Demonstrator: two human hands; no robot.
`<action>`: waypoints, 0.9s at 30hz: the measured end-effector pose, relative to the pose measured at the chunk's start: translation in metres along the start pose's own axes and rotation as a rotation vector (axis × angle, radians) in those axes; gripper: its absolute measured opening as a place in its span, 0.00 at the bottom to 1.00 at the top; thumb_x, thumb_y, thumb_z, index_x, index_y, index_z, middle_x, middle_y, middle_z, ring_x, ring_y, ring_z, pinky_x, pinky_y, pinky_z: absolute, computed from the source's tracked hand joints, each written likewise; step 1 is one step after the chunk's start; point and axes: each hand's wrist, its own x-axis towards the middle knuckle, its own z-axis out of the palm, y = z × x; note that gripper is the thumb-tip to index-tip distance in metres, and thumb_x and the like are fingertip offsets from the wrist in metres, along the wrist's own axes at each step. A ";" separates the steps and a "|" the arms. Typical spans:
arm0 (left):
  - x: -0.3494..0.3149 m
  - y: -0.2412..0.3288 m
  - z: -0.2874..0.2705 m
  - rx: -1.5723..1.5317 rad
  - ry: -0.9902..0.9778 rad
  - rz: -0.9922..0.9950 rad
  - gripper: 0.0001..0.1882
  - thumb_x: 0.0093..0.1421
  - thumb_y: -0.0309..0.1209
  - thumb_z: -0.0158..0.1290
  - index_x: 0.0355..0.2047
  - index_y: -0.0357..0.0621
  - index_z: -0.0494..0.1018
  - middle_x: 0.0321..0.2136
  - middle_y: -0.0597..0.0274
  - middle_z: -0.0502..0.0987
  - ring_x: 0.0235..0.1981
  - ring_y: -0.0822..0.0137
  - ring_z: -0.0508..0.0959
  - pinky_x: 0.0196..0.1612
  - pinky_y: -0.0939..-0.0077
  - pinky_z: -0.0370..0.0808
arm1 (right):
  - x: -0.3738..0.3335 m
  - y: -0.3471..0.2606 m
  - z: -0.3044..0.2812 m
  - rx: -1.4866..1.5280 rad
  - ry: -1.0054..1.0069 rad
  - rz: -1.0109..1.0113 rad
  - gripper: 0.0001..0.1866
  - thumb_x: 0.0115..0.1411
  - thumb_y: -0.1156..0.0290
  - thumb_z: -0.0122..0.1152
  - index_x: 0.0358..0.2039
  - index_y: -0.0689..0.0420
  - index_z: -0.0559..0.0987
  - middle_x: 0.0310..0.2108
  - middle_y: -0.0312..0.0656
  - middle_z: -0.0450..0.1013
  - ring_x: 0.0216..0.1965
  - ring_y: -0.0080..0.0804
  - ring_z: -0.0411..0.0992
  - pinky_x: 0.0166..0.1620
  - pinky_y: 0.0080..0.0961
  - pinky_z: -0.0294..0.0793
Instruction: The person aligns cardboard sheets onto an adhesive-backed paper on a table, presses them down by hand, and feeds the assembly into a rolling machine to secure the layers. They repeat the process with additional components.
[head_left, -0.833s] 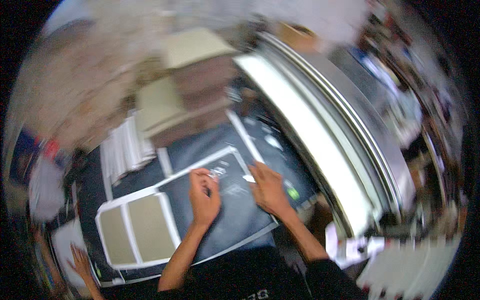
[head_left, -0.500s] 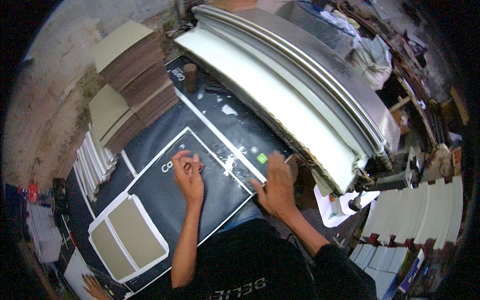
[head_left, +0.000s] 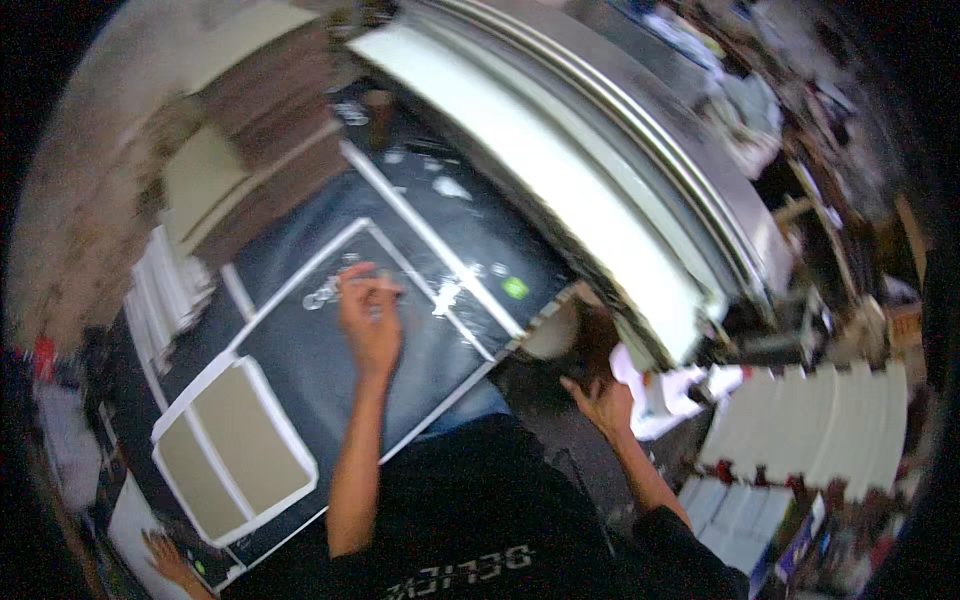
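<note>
My left hand [head_left: 370, 325] hovers over or rests on the black printed table covering [head_left: 425, 365], its fingers curled in with the thumb near them. Whether anything small is between the fingers cannot be made out. My right hand [head_left: 606, 405] is off the table's right edge, near a white sheet-like thing [head_left: 655, 405]; its thumb and fingers are apart and nothing shows in it. Left of my left arm lies a white-bordered cover sheet [head_left: 308, 478] bearing two tan boards [head_left: 262, 435], with a white strip between them.
Tan board stacks [head_left: 205, 180] and white strips [head_left: 165, 300] stand at left. A long white-fronted machine with a metal roller [head_left: 640, 125] spans the far side. Book stacks [head_left: 810, 425] are at right. Another person's hand [head_left: 170, 562] lies at lower left.
My right hand has moved right and nearer to me, off the table's corner. My left hand keeps its curled shape over the same spot. The whole view has shifted slightly.
</note>
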 end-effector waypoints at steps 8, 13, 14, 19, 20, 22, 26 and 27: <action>0.001 0.013 0.003 -0.055 -0.082 -0.090 0.13 0.70 0.26 0.53 0.53 0.38 0.67 0.27 0.61 0.80 0.34 0.72 0.82 0.45 0.76 0.77 | 0.039 0.212 0.016 -0.014 0.626 -0.103 0.32 0.53 0.56 0.75 0.49 0.64 0.72 0.36 0.54 0.75 0.37 0.55 0.74 0.41 0.45 0.76; 0.000 0.020 0.003 -0.082 -0.081 -0.120 0.13 0.69 0.25 0.53 0.52 0.38 0.68 0.27 0.61 0.80 0.34 0.72 0.81 0.45 0.77 0.76 | 0.038 0.280 0.039 -0.068 0.398 0.041 0.58 0.52 0.47 0.75 0.71 0.67 0.53 0.48 0.62 0.73 0.48 0.60 0.74 0.48 0.48 0.75; 0.001 0.019 0.001 -0.083 -0.079 -0.117 0.13 0.69 0.25 0.53 0.52 0.38 0.68 0.27 0.61 0.80 0.34 0.73 0.81 0.45 0.77 0.76 | 0.040 0.282 0.046 -0.209 0.415 0.028 0.60 0.53 0.46 0.74 0.72 0.67 0.50 0.47 0.62 0.73 0.49 0.60 0.74 0.47 0.48 0.75; 0.002 0.016 -0.002 -0.042 -0.081 -0.082 0.13 0.69 0.25 0.53 0.53 0.39 0.68 0.27 0.61 0.80 0.34 0.73 0.81 0.45 0.77 0.76 | 0.034 0.275 0.047 0.022 0.442 -0.090 0.48 0.55 0.50 0.72 0.67 0.67 0.63 0.44 0.59 0.75 0.44 0.55 0.75 0.47 0.46 0.75; 0.002 0.013 -0.001 -0.052 -0.085 -0.086 0.13 0.69 0.25 0.53 0.53 0.39 0.68 0.27 0.61 0.80 0.34 0.73 0.81 0.45 0.77 0.76 | 0.040 0.285 0.035 0.059 0.361 -0.038 0.43 0.53 0.50 0.74 0.60 0.67 0.70 0.42 0.57 0.75 0.42 0.54 0.75 0.45 0.45 0.75; -0.001 0.012 -0.001 -0.051 -0.089 -0.083 0.13 0.69 0.25 0.53 0.53 0.39 0.68 0.27 0.61 0.80 0.33 0.73 0.80 0.44 0.77 0.75 | 0.045 0.283 0.019 -0.012 0.348 0.069 0.32 0.47 0.52 0.80 0.42 0.66 0.81 0.43 0.54 0.75 0.40 0.51 0.75 0.44 0.43 0.76; -0.001 0.012 -0.004 -0.046 -0.089 -0.086 0.13 0.69 0.25 0.54 0.52 0.39 0.68 0.27 0.61 0.80 0.33 0.72 0.80 0.43 0.77 0.75 | 0.051 0.256 -0.005 0.150 0.163 0.174 0.33 0.49 0.61 0.80 0.51 0.62 0.75 0.44 0.50 0.77 0.44 0.47 0.76 0.45 0.43 0.77; 0.000 0.011 -0.002 -0.058 -0.094 -0.097 0.13 0.69 0.25 0.54 0.52 0.39 0.68 0.27 0.61 0.80 0.33 0.72 0.80 0.43 0.77 0.75 | 0.050 0.259 -0.009 0.170 0.160 0.165 0.33 0.50 0.62 0.79 0.52 0.61 0.74 0.43 0.49 0.78 0.44 0.46 0.76 0.45 0.43 0.77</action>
